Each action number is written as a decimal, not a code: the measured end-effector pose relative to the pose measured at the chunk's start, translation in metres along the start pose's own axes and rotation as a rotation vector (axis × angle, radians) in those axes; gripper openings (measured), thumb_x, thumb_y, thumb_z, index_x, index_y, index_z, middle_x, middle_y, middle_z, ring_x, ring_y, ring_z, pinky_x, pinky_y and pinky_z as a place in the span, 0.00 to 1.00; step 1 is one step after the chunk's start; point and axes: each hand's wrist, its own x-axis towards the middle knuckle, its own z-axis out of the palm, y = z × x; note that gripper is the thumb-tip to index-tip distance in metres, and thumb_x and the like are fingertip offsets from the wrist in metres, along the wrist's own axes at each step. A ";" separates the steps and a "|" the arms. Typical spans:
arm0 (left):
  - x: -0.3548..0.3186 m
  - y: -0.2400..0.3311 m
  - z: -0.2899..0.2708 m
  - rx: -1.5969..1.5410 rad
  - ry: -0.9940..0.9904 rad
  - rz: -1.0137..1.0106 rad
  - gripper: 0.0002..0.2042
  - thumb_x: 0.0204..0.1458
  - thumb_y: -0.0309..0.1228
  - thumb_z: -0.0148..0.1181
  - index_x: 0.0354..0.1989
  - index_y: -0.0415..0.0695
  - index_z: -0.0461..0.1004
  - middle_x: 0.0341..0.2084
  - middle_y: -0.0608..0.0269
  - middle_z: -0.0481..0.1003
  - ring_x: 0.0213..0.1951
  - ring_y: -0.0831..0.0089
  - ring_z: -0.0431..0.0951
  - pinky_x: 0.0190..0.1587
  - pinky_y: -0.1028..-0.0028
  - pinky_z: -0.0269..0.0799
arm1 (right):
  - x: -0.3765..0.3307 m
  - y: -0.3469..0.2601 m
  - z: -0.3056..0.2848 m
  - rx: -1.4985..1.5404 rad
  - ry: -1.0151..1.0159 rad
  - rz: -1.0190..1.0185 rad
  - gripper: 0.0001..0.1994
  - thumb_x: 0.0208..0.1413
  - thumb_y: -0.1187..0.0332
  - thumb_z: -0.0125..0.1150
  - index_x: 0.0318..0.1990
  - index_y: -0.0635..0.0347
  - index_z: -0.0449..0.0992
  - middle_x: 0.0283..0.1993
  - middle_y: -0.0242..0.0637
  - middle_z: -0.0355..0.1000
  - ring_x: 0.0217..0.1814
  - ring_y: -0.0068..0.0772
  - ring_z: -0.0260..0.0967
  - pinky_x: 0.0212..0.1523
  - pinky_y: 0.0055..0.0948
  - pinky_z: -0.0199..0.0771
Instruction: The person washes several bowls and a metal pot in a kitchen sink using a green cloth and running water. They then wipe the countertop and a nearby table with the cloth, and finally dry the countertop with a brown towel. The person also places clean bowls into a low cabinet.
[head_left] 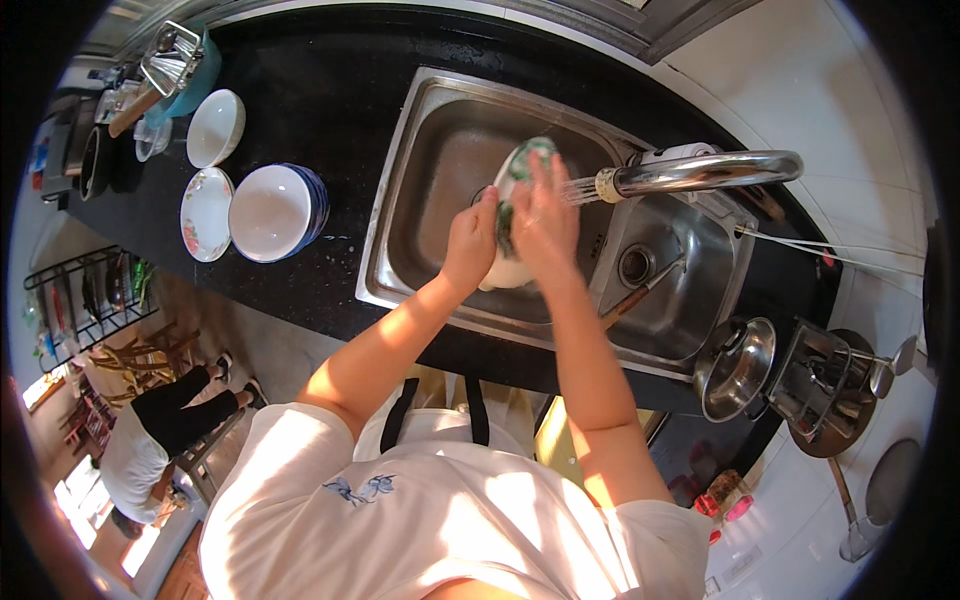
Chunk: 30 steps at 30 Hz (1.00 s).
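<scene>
head view: left hand [470,243] grips a white bowl [510,265] over the sink [420,140], right hand [543,222] closed on a green sponge [527,160] under the running tap [700,172]; wash mid-way, three bowls [270,212] and a plate [206,213] already on the counter [330,90]

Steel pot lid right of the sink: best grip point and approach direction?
Grip the small knob at the centre of the steel lid, coming straight down from above. The lid lies dome-up on the black counter, so its knob looks exposed, while its rim sits low against the surface. A metal rack crowds its right side, so a side approach there looks cramped.
</scene>
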 end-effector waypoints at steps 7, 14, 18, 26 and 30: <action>0.001 -0.009 -0.003 -0.780 0.187 -0.488 0.26 0.65 0.46 0.33 0.49 0.32 0.69 0.43 0.53 0.75 0.43 0.65 0.76 0.48 0.69 0.71 | -0.071 0.002 0.016 -0.129 0.017 -0.311 0.26 0.47 0.69 0.53 0.58 0.55 0.68 0.67 0.42 0.57 0.70 0.49 0.49 0.67 0.48 0.49; -0.006 -0.020 -0.008 -0.973 0.134 -0.478 0.29 0.65 0.48 0.26 0.64 0.37 0.54 0.61 0.50 0.61 0.62 0.58 0.61 0.64 0.59 0.57 | -0.103 0.050 0.028 0.152 0.263 -0.195 0.25 0.64 0.56 0.36 0.64 0.55 0.62 0.70 0.48 0.50 0.73 0.53 0.43 0.69 0.45 0.43; -0.006 -0.014 -0.016 -0.903 0.100 -0.412 0.28 0.65 0.48 0.30 0.63 0.37 0.56 0.59 0.51 0.63 0.61 0.60 0.63 0.63 0.61 0.59 | -0.097 0.092 0.036 0.829 0.279 0.273 0.24 0.63 0.56 0.41 0.62 0.60 0.62 0.62 0.44 0.60 0.64 0.42 0.57 0.63 0.38 0.56; -0.009 0.024 -0.029 -0.300 -0.188 -0.292 0.25 0.63 0.47 0.44 0.40 0.33 0.76 0.32 0.60 0.77 0.33 0.75 0.76 0.38 0.76 0.72 | -0.019 0.118 -0.021 1.382 -0.193 0.813 0.24 0.60 0.54 0.45 0.57 0.62 0.68 0.54 0.35 0.68 0.57 0.29 0.62 0.58 0.27 0.58; -0.013 0.043 -0.016 0.025 -0.269 -0.092 0.24 0.63 0.45 0.46 0.29 0.35 0.77 0.20 0.68 0.74 0.25 0.81 0.71 0.29 0.79 0.67 | 0.005 0.084 -0.047 1.027 -0.225 0.424 0.20 0.62 0.60 0.44 0.52 0.65 0.71 0.54 0.36 0.69 0.58 0.28 0.63 0.60 0.26 0.57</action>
